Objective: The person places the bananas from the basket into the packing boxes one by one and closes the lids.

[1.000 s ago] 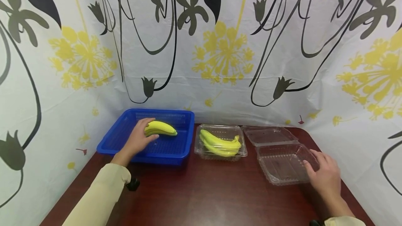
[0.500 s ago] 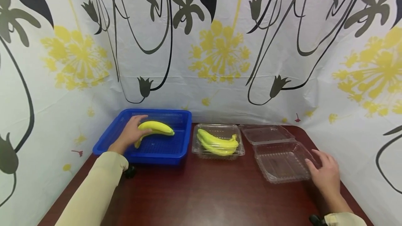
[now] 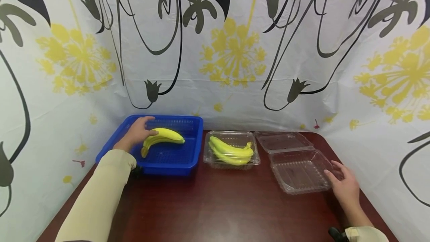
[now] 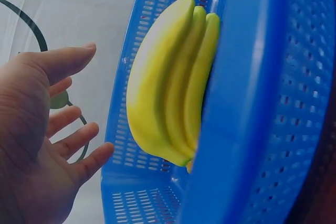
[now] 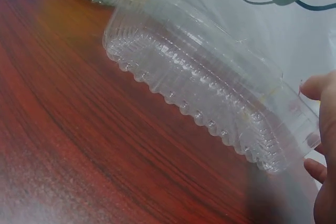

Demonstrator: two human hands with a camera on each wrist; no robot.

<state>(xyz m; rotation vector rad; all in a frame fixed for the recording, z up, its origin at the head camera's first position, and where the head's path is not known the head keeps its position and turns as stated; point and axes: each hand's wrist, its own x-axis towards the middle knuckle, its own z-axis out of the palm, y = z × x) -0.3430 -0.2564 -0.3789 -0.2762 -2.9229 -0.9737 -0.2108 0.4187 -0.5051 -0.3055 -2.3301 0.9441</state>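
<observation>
Three smooth yellow bananas in one bunch [image 3: 167,135] sit inside a blue perforated plastic basket [image 3: 168,168], with mesh floor showing between them and its walls from about 3 to 6 o'clock. Nice gentle curve, tips tinged green. Left hand [image 3: 136,132] is right by them at 9–10 o'clock, fingers spread apart, holding nothing. Over at 3, just beside the basket: a closed clear plastic clamshell [image 3: 208,160] with more yellow bananas [image 3: 231,155] in it. Further out, nearer 4, a clear plastic clamshell with its lid flipped back [image 3: 295,180] is near the reddish-brown table's [image 3: 215,204] right edge. Right hand [image 3: 346,186] is at its 3–4 o'clock rim, thumb and fingers parted; can't tell if it's pinching.
</observation>
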